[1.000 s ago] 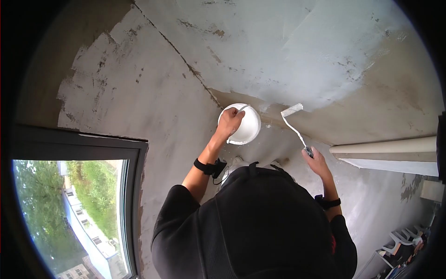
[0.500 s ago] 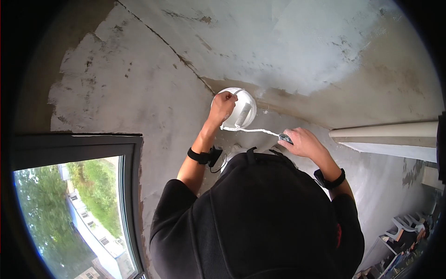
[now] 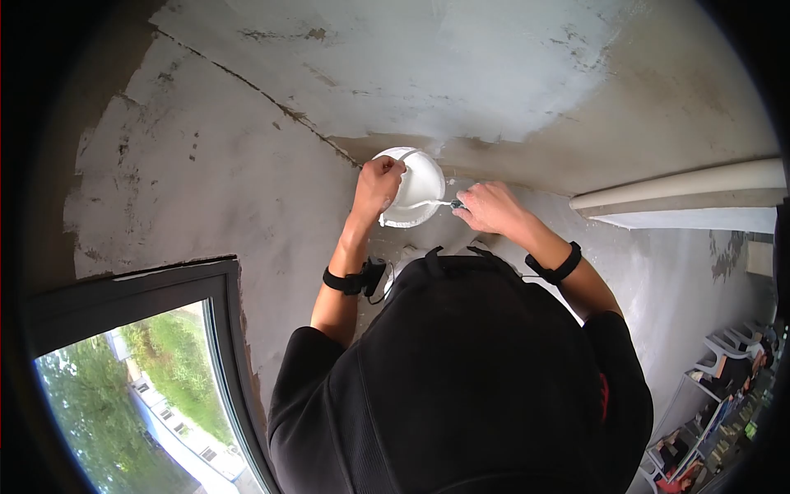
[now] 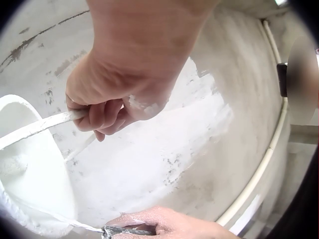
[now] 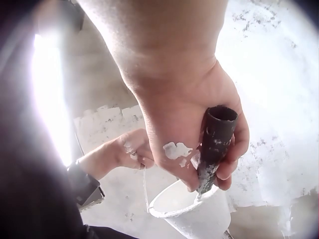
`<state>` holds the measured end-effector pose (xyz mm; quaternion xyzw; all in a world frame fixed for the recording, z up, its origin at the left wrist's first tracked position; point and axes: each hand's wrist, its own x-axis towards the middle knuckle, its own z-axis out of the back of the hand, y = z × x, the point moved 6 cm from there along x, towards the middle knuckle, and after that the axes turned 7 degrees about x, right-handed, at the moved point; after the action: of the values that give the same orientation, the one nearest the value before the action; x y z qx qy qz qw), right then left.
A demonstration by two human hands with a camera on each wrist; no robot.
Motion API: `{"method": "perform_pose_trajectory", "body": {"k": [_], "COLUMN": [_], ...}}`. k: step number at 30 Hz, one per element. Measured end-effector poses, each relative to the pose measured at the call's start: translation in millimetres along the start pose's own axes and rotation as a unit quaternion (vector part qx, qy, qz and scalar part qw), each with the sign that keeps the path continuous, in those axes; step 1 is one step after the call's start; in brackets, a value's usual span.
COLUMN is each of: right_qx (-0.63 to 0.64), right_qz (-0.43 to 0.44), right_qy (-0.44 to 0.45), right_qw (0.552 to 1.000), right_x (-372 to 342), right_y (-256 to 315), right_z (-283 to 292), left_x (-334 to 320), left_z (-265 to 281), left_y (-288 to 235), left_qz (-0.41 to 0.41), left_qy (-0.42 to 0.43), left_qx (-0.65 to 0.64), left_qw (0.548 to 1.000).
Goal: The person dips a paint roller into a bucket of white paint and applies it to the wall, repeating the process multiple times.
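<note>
My left hand [image 3: 378,185] grips the handle [image 4: 42,127] of a white bucket [image 5: 202,216], fingers curled round it. The bucket hangs tilted from that hand, its inside coated white. In my right hand [image 3: 491,206] is the dark, paint-smeared grip [image 5: 215,144] of a paint roller. The roller's thin white-coated rod [image 3: 424,203] runs over the bucket rim and down inside. The roller's head is mostly hidden within the bucket. White smears mark the skin of both hands.
Ahead stands a wall [image 3: 461,74] partly coated in white, with a bare brownish band low down. A dark-framed window [image 3: 132,288] is on the left. A pale pipe [image 3: 683,188] runs along the right, with grey chairs [image 3: 720,350] beyond.
My right hand has brought the roller from right of the bucket leftward, its head going down inside. The left hand keeps hold of the bucket's handle. The head view has shifted.
</note>
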<state>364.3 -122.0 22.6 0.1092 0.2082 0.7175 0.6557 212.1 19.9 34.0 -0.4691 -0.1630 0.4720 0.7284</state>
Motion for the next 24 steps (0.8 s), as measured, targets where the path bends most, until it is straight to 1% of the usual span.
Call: {"method": "perform_pose_trajectory", "body": {"k": [1, 6, 8, 11, 13, 16, 18, 20, 22, 24], "right_qx": [-0.026, -0.033, -0.035, -0.046, -0.038, -0.026, -0.007, 0.012, 0.044, 0.046], "right_qz": [0.012, -0.007, -0.011, -0.028, -0.037, -0.027, -0.034, -0.041, -0.056, -0.068], "right_qy": [-0.032, -0.019, -0.015, -0.005, -0.001, -0.009, -0.013, -0.016, -0.043, -0.027], "right_qw": [0.999, 0.999, 0.999, 0.999, 0.999, 0.999, 0.999, 0.999, 0.997, 0.996], "right_x": [-2, 0, 0, -1, -1, -5, -12, -23, -34, -46], "right_y": [1, -3, -3, -4, -4, -4, -4, -4, -6, -6], "right_z": [2, -3, -3, -4, -4, -2, 2, 5, 13, 24], "left_x": [0, 2, 4, 8, 8, 11, 10, 11, 12, 11], "left_z": [0, -4, -7, -14, -13, -13, -11, -12, -13, -14], "left_y": [0, 2, 3, 10, 8, 8, 8, 10, 14, 14], "left_qz": [0.005, 0.017, -0.002, -0.004, -0.007, -0.004, 0.014, 0.024, 0.035, 0.029], "left_qy": [0.001, 0.010, 0.001, 0.005, 0.003, 0.002, 0.011, 0.017, 0.021, 0.021], "left_qx": [0.000, -0.009, 0.005, -0.011, -0.015, 0.000, -0.035, -0.036, -0.038, -0.084], "left_qw": [1.000, 1.000, 1.000, 1.000, 1.000, 1.000, 0.999, 0.999, 0.998, 0.996]}}
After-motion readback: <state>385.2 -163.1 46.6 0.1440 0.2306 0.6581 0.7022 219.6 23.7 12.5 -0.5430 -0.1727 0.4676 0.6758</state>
